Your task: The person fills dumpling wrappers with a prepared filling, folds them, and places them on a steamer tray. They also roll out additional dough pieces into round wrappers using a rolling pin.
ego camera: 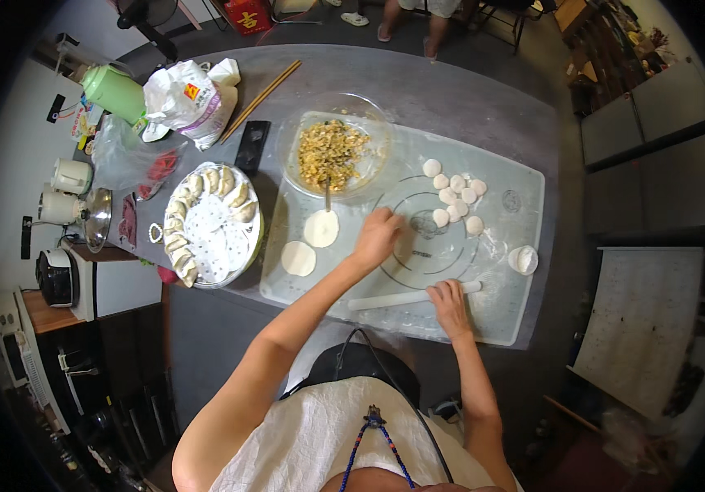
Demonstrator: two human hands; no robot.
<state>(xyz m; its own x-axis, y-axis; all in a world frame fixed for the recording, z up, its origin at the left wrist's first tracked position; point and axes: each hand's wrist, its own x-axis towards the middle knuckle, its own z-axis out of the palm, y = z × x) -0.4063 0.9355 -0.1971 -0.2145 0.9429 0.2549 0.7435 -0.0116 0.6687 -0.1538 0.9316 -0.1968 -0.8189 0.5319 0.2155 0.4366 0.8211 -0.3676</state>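
Note:
My right hand [449,306] rests over the white rolling pin [389,300], its fingers wrapped across the pin near the right end. Above the silicone mat [494,313], my left hand [380,235] is half curled with fingertips pointing down; whether anything is in it is hidden. Two flat round dough wrappers [321,229] lie to its left, one slightly nearer me. Several small dough discs [449,197] are grouped on the mat beyond my right hand. A clear glass bowl [380,154] of chopped filling [331,150] stands behind the wrappers, with a metal spoon handle [327,200] sticking out towards me.
At left, a round steamer tray [211,246] carries several folded dumplings [175,226] along its rim. Behind it are a black phone-like slab [252,147], wooden chopsticks [261,101] and a flour bag [189,101]. A small cup of flour [523,260] stands at the mat's right edge.

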